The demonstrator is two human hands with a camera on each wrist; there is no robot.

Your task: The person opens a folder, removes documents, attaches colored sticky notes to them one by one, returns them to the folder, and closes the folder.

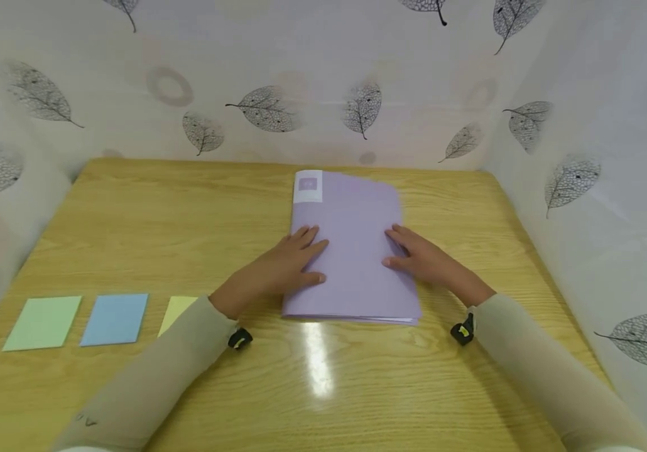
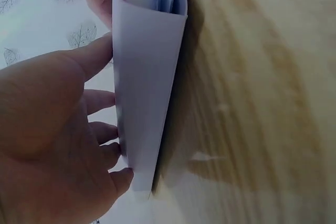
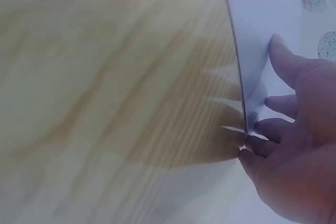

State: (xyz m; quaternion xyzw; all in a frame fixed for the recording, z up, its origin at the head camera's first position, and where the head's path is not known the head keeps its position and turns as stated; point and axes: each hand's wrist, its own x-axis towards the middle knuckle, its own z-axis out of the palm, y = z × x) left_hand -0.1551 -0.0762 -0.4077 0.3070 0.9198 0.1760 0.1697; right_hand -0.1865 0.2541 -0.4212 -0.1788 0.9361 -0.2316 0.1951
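A light purple folder [image 1: 357, 251] lies closed on the table, a white label [image 1: 308, 186] at its upper left corner. My left hand [image 1: 278, 267] rests on its left side, fingers spread and thumb on the cover. In the left wrist view that hand [image 2: 58, 124] touches the cover beside the folder's spine [image 2: 147, 61], and layered sheets show at the near end. On the opposite side, my right hand [image 1: 422, 254] lies against the cover's right edge. The right wrist view has this hand [image 3: 310, 124] with fingertips along the edge and thumb on the cover.
Square paper pads lie in a row at the left: green [image 1: 43, 323], blue [image 1: 114, 320] and yellow [image 1: 173, 311], the last partly under my left sleeve [image 1: 154, 376]. Leaf-print cloth [image 1: 323, 56] walls the wooden table [image 1: 188, 213] at the back and sides.
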